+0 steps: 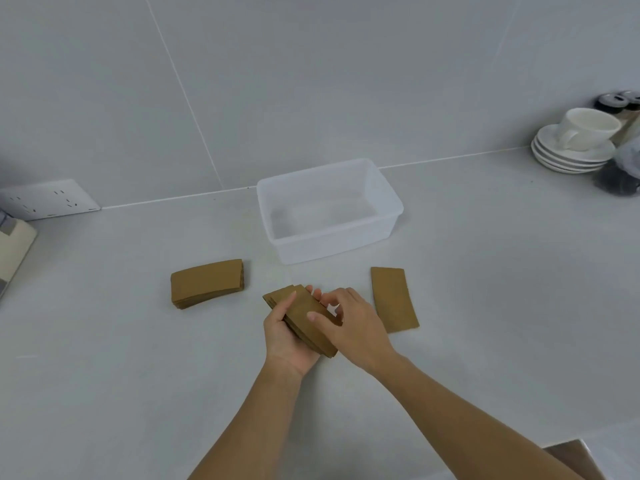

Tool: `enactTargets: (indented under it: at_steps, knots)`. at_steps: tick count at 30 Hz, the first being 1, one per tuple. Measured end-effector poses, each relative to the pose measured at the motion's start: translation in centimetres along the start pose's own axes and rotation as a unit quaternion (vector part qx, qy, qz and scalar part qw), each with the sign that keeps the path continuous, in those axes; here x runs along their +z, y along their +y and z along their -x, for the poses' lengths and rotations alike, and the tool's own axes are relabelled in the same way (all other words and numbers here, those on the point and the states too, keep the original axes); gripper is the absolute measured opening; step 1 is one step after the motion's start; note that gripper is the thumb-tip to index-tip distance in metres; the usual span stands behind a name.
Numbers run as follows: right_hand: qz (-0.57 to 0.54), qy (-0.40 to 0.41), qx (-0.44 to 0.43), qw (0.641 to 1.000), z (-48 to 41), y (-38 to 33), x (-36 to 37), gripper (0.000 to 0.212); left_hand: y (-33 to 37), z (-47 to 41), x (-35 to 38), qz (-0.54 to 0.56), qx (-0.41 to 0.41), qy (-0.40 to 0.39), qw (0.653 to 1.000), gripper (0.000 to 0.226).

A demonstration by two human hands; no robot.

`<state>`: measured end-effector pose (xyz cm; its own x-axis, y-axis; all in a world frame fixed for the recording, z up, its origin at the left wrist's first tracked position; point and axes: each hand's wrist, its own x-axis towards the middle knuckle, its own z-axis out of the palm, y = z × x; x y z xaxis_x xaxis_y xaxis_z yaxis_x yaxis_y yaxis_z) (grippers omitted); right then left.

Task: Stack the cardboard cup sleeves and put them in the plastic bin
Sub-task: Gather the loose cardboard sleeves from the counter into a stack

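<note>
A stack of brown cardboard cup sleeves (300, 306) is held just above the grey counter, near its middle. My left hand (285, 336) grips the stack from below and the left, thumb on top. My right hand (349, 323) presses on the stack's right side, thumb on its top face. Another pile of sleeves (206, 283) lies flat to the left. More sleeves (393, 298) lie flat to the right of my hands. The translucent plastic bin (384, 192) stands beyond them, with nothing visible inside.
A white cup (585, 128) on stacked saucers (568, 155) sits at the far right with dark jars behind. A wall socket (48, 199) is at the left, with a board-like object (14, 251) below it. A metal edge (575, 459) shows at bottom right.
</note>
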<state>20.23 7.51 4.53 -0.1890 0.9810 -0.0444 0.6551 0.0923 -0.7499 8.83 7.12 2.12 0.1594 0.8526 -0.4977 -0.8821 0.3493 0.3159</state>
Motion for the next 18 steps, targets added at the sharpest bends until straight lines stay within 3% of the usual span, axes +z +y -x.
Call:
enactTargets:
  at_steps: [4,9,14,18]
  knots:
    - [0.081,0.106,0.031,0.991,-0.5,1.5,-1.0,0.042,-0.4,-0.5,0.5,0.017,-0.008,0.000,1.000,0.036]
    - [0.173,0.158,0.130,0.963,-1.0,4.0,-2.0,0.057,-0.8,-1.0,0.4,0.033,-0.002,-0.004,0.999,0.036]
    - [0.204,0.143,0.195,0.949,-1.1,5.8,-1.8,0.086,-1.1,-1.0,0.3,0.025,-0.002,0.000,1.000,0.042]
    - [0.221,0.123,0.208,0.945,-0.7,6.9,-1.4,0.088,-0.9,-1.0,0.1,0.021,-0.002,0.004,1.000,0.041]
